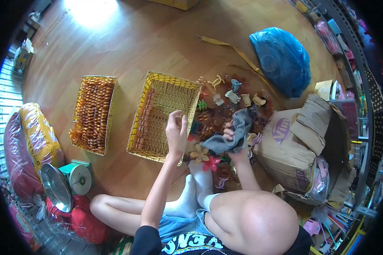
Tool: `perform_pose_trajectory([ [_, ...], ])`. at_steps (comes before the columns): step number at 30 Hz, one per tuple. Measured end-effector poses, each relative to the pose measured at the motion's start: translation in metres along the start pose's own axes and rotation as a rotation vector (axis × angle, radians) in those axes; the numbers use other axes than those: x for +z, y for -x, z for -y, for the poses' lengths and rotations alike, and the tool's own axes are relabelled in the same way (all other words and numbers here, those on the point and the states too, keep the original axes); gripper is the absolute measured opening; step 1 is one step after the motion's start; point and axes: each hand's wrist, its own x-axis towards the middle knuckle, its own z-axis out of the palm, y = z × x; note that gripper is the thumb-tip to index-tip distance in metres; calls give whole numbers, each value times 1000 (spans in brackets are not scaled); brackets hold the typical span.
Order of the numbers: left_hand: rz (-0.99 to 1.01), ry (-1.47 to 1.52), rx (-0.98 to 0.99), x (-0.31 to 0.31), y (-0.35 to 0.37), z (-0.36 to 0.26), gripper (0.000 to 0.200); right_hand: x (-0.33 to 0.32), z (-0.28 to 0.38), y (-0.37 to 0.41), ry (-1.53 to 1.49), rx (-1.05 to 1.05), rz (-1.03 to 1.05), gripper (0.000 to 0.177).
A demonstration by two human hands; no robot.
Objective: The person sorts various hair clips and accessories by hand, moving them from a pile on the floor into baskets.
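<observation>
A grey cloth [228, 138] is gripped in my right hand [229, 132], above a spread of hair clips [212, 123] on the floor. My left hand [177, 126] is raised over the right side of a yellow woven basket [164, 100], its fingers curled; whether they hold anything small cannot be made out. Inside that basket, a column of amber-brown clips [146, 117] lies along the left side. Further left, a second basket [110, 114] is filled with rows of amber clips [94, 112]. Flower-shaped clips [211, 163] lie near my feet.
A blue plastic bag [281, 59] and a yellow strap [238, 51] lie at the upper right. An open cardboard box [281, 144] stands on the right, beside shelves. A scale [78, 179] and wrapped bags [40, 136] are at the left.
</observation>
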Motion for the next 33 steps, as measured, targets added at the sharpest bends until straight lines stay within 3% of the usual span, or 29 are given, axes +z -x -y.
perform_pose_trajectory([
  [4,209,-13,-43,30,-1,-35,24,2,1,24,208,-94,-32,31],
  [6,-2,0,519,73,-26,-43,30,-7,24,22,384,-216,-115,30],
  [7,139,-11,443,86,-34,-57,37,-7,28,23,385,-217,-111,30],
  [10,156,-377,686,151,-68,-66,29,0,43,21,494,-264,63,34],
  [13,161,-585,750,189,-81,-61,25,17,39,21,275,-401,-261,39],
  [15,144,-691,780,197,-88,-60,23,18,42,23,344,-399,-221,41],
  [18,159,-595,802,190,-90,-51,19,27,49,18,353,-229,83,42],
  [19,147,-604,810,181,-88,-50,19,36,49,17,350,-225,99,42],
  [21,21,-413,880,159,-80,-48,19,51,46,20,419,-419,-105,40],
  [23,26,-382,868,126,-63,-56,20,46,53,14,465,-468,-117,39],
  [25,79,-156,798,100,-43,-61,19,54,49,12,684,-599,-156,38],
  [27,93,-160,752,75,-19,-68,16,46,45,10,710,-509,-98,38],
  [30,169,-80,661,51,12,-67,15,41,20,8,945,-315,-210,39],
  [33,133,19,451,44,37,-51,17,53,-14,15,1499,-243,-54,31],
])
